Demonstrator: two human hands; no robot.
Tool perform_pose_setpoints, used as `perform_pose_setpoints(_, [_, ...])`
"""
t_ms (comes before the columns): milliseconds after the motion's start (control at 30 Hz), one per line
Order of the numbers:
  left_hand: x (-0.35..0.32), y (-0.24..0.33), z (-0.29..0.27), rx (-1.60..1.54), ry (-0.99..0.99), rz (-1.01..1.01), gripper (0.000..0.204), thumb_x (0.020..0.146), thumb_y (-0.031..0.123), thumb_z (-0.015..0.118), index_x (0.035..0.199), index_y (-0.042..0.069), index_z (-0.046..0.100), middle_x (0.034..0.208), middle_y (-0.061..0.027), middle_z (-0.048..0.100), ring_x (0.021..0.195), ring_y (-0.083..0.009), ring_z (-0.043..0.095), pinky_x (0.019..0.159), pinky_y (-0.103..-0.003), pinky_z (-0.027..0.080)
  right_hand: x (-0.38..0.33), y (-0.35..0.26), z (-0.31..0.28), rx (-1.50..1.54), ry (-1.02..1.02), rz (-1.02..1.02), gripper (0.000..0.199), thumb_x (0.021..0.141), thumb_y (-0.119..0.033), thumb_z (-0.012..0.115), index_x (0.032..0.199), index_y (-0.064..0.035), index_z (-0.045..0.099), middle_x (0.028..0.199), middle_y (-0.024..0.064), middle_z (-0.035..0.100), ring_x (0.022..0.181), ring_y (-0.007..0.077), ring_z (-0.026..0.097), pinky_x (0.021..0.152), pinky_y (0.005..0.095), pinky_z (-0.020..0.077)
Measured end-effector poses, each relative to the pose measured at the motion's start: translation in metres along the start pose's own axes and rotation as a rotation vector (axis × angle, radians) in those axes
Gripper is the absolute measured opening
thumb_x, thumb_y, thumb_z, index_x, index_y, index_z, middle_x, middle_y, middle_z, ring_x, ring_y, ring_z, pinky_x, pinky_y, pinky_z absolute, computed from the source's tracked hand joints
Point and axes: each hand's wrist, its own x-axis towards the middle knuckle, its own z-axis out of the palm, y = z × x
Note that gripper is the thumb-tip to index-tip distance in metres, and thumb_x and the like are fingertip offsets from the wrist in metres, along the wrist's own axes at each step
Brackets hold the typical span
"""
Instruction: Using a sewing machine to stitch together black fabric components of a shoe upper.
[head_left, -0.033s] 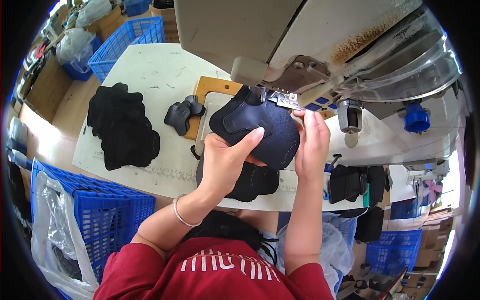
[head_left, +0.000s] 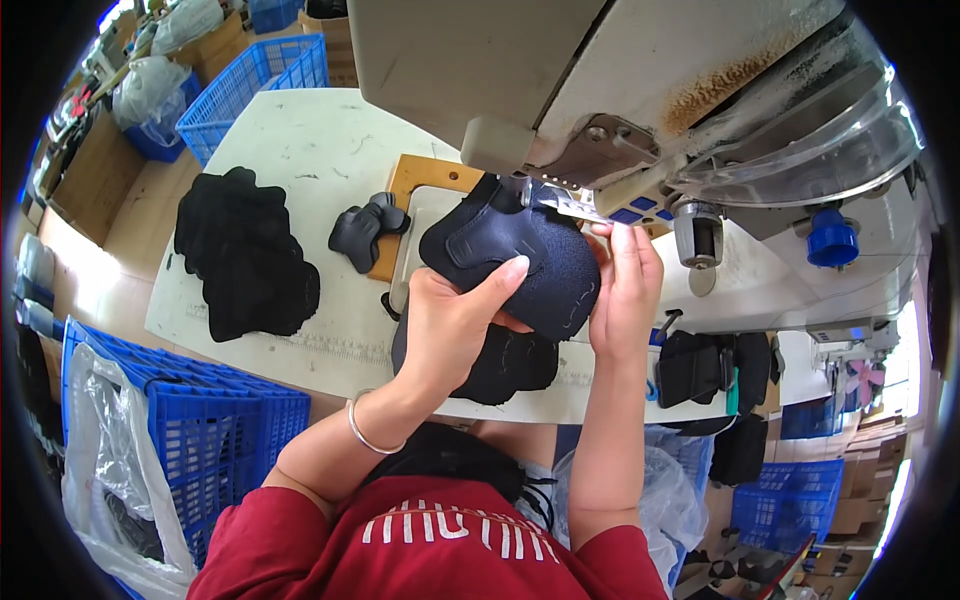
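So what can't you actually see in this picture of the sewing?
- Needle tip: head view, hidden behind the dark shoe piece and the sewing machine head.
- Left hand palm and right hand fingertips: hidden against the piece they hold.
- Black pile on the table: single pieces blur together.
- Blue basket contents: cut off by the dark rim.

Brown cardboard boxes (head_left: 868, 470) stacked far right; clear plastic bags (head_left: 150, 80) upper left.
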Motion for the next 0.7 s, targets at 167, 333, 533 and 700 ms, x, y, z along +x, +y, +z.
perform_pose_setpoints(167, [0.004,0.000,-0.002,0.037,0.002,0.021,0.017,0.086,0.007,0.065,0.100,-0.001,0.065,0.089,-0.0069,0.068,0.070,-0.0152,0.067,0.051,-0.027,0.056,-0.006,0.000,0.006,0.074,0.003,-0.161,0.016,0.094,-0.014,0.053,0.087,-0.0014,0.059,0.091,0.0028,0.056,0.092,0.0118,0.052,0.091,0.0301,0.0401])
perform_pose_setpoints(333, [0.006,-0.001,0.000,0.041,0.024,0.034,0.015,0.085,0.008,0.067,0.098,0.000,0.066,0.088,-0.0064,0.068,0.070,-0.0146,0.067,0.050,-0.027,0.056,-0.017,0.005,0.011,-0.657,-0.016,-0.449,0.016,0.086,-0.006,0.060,0.100,-0.0050,0.068,0.106,0.0091,0.056,0.103,0.0217,0.053,0.092,0.0298,0.0380])
perform_pose_setpoints(533, [0.013,0.002,-0.004,0.068,0.015,0.029,0.014,0.085,0.008,0.067,0.097,0.001,0.066,0.086,-0.0060,0.068,0.069,-0.0140,0.067,0.050,-0.027,0.056,-0.013,0.004,0.003,-0.572,0.099,-0.454,0.023,0.087,-0.009,0.062,0.108,0.0010,0.060,0.109,0.0088,0.056,0.104,0.0195,0.052,0.095,0.0318,0.0390])
perform_pose_setpoints(700, [0.018,0.008,-0.003,0.116,-0.046,0.074,0.015,0.085,0.009,0.066,0.096,-0.001,0.065,0.084,-0.0075,0.068,0.066,-0.0146,0.066,0.049,-0.027,0.055,-0.003,0.003,-0.008,-0.748,0.133,-0.694,0.025,0.089,-0.008,0.060,0.112,0.0027,0.056,0.108,0.0088,0.056,0.103,0.0192,0.053,0.094,0.0327,0.0404])
